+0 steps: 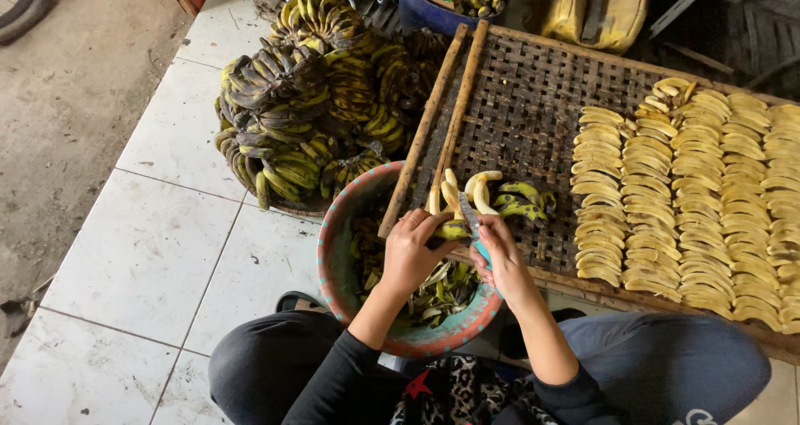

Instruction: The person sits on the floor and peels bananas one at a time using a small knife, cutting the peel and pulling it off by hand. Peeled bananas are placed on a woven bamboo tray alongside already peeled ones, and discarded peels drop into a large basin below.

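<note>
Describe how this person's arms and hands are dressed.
Both arms wear black long sleeves pushed up towards the elbows, so the forearms are bare. The left hand is ungloved and has a thin ring on one finger. The right hand is also ungloved; no ring, watch or bracelet shows on it.

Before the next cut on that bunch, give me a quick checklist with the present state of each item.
1. Left hand grips the bunch: ok, fingers wrapped round its near end.
2. Right hand holds the knife: ok, blade points up toward the peeled tips.
3. Left fingers out of the blade's path: cannot tell, they sit very close to it.
4. Bowl under the hands for peel: ok, peels already lie in it.
5. Room on the rack for more slices: ok, its left part is bare.
6. Unpeeled supply: ok, pile beside the bowl.
</note>
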### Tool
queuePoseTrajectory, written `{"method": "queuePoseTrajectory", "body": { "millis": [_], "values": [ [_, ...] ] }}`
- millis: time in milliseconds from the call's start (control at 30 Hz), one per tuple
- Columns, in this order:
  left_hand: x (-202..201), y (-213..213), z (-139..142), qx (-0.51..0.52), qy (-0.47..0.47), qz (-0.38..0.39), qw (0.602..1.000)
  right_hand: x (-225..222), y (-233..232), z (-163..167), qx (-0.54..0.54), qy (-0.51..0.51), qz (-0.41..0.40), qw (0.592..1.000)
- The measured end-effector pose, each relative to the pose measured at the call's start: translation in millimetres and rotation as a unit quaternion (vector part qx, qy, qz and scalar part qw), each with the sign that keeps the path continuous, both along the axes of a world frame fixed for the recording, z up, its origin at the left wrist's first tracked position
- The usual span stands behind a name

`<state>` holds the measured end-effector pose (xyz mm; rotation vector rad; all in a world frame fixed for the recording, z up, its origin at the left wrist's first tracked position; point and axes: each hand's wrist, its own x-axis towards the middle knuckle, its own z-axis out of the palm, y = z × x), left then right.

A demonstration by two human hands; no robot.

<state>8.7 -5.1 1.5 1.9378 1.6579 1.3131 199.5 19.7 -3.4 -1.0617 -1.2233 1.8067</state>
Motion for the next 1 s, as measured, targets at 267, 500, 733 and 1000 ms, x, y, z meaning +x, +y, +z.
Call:
{"method": "queuePoseTrajectory", "body": {
  "millis": [267, 500, 733, 1000],
  "values": [
    [-3, -3, -2, 0.025, -0.088, -0.121, 0.988, 16, -5, 0, -0.162, 0.089, 0.023, 0.983],
    [1, -9, 3, 0.148, -0.168, -0.052, 0.973, 30, 8, -60, -0.246, 0.161, 0.099, 0.951],
    [-26, -4, 7, 0.049, -0.469, -0.004, 0.882, 11, -25, -74, -0.177, -0.166, 0.009, 0.97],
    [-12, -6, 5, 0.065, -0.329, -0.1, 0.937, -23, -13, -12, 0.097, 0.016, -0.078, 0.992]
  ]
}}
